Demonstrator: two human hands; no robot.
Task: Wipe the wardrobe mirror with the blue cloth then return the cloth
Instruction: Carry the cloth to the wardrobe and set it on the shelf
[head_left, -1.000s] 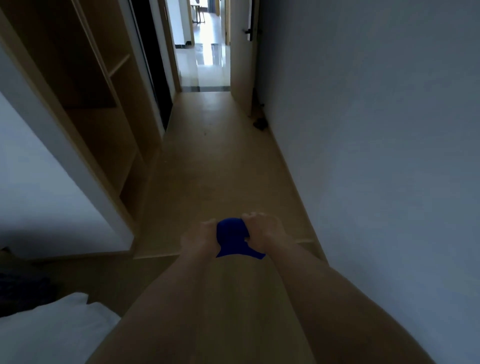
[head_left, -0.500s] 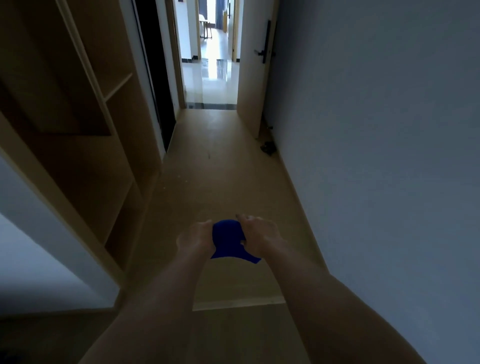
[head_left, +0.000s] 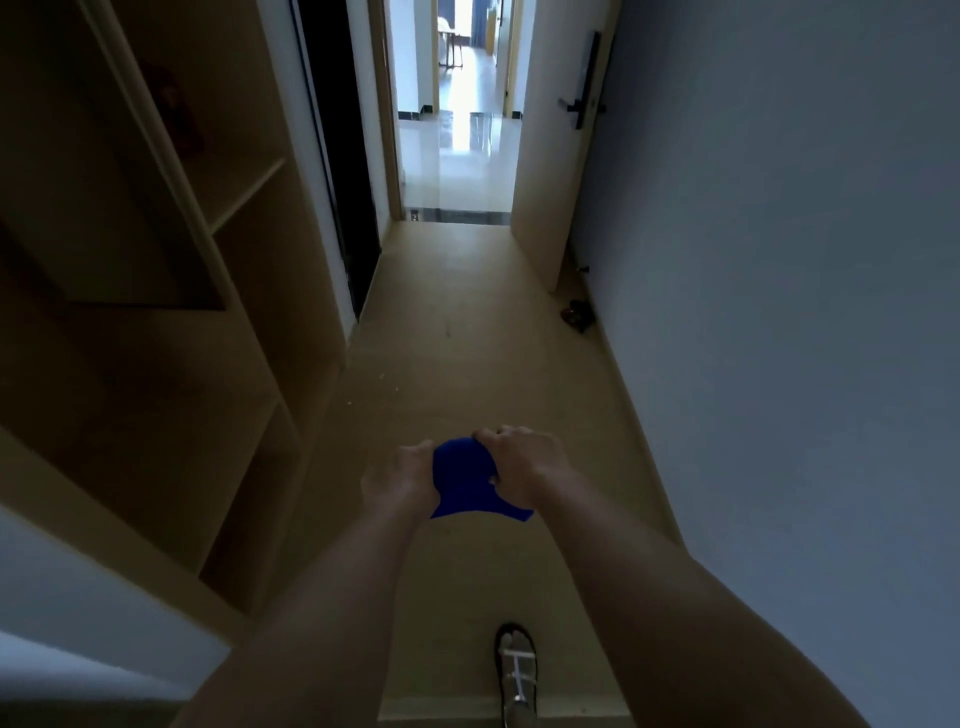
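Observation:
A bunched blue cloth (head_left: 467, 486) hangs between my two hands, out in front of me over the wooden floor. My left hand (head_left: 397, 480) grips its left side and my right hand (head_left: 524, 467) grips its top right, fingers curled over the fabric. A loose corner of the cloth droops below my right wrist. No mirror surface shows clearly in the head view.
An open wooden wardrobe (head_left: 156, 322) with shelves lines the left side. A bare wall (head_left: 805, 338) runs along the right. An open door (head_left: 556, 156) and bright doorway (head_left: 457, 130) lie ahead. A small dark object (head_left: 576, 314) sits by the wall. My sandalled foot (head_left: 516, 675) is below.
I have walked forward down the hallway; the wardrobe and doorway are closer and the bed has left the view. Both hands still hold the cloth, and my foot has come into sight.

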